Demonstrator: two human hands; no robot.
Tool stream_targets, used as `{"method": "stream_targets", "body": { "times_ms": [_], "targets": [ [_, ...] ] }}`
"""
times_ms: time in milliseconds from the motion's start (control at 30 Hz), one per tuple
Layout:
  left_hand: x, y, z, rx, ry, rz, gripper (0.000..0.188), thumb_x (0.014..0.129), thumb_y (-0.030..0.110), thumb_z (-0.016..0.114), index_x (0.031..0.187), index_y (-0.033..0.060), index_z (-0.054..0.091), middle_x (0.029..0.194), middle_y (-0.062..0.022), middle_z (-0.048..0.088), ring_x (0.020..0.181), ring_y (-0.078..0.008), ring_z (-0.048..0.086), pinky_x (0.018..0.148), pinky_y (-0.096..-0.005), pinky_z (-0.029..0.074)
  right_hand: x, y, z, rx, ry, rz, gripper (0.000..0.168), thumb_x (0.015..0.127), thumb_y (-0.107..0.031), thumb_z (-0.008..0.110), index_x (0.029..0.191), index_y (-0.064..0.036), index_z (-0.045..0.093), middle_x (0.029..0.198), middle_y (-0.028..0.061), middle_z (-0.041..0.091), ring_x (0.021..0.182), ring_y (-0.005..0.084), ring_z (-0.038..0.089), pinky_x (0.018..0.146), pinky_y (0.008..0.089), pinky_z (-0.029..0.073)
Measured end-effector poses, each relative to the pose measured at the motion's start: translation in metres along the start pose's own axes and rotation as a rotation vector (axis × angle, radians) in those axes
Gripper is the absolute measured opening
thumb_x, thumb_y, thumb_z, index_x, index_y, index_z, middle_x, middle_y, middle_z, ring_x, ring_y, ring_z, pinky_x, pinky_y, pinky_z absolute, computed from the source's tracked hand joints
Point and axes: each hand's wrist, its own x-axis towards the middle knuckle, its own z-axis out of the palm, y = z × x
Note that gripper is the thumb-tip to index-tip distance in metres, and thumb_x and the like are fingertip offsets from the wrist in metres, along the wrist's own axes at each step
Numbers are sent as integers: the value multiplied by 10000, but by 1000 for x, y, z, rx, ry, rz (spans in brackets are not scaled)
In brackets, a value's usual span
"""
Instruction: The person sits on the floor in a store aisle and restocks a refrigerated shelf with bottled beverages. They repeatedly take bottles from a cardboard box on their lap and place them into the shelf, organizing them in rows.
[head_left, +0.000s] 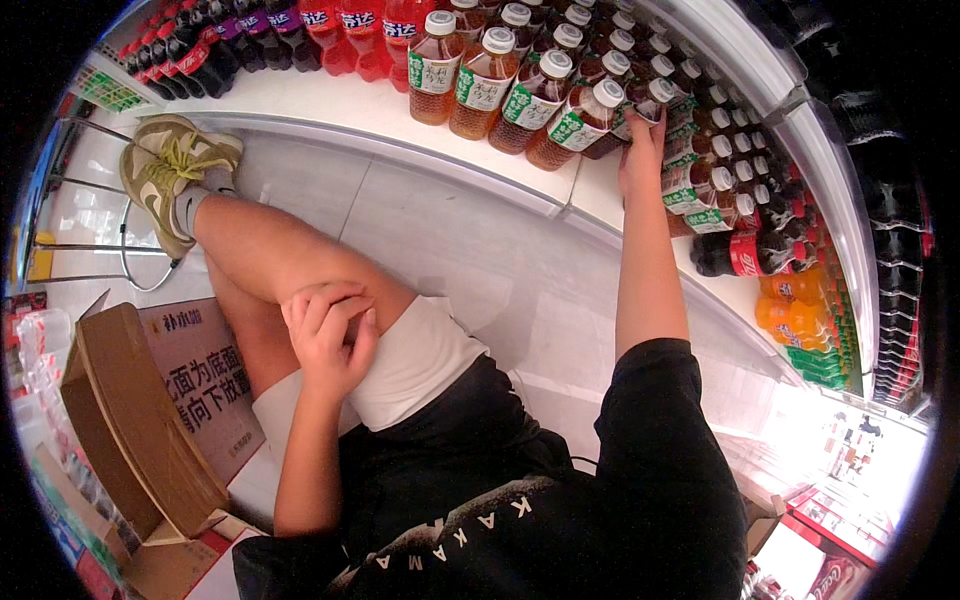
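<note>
My right hand (643, 146) reaches into a white cooler shelf (480, 161), with its fingers around a white-capped tea bottle (643, 94) at the front of the rows. The fingers hide part of that bottle's body. To its left stand several upright bottles of amber tea (480, 97) with green and white labels. More tea bottles (694, 189) of the same kind are lined up on its right. Resting on my bare knee, my left hand (328, 322) is loosely curled and holds nothing.
Red soda bottles (356, 37) and dark cola bottles (196, 64) stand at the shelf's left; orange soda bottles (795, 307) are at its right. An opened cardboard box (142, 405) sits by my left arm. A wire rack (82, 180) stands beyond my shoe (161, 180).
</note>
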Motion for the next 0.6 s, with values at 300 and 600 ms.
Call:
{"method": "stream_targets", "body": {
  "times_ms": [300,600],
  "targets": [
    [0,1,0,8,-6,-1,134,741,70,728,863,106,685,1002,-32,693,951,-252,610,864,-384,401,14,21,-11,-133,-90,-211,659,976,-214,702,1503,-15,360,1430,105,519,1277,200,491,1099,342,367],
    [1,2,1,15,-22,6,118,766,53,699,877,82,673,1005,-67,694,955,-271,619,858,-401,414,14,26,-2,-150,-15,-229,734,964,-221,712,1524,-1,292,1451,133,475,1298,220,466,1106,347,353]
  ]
}}
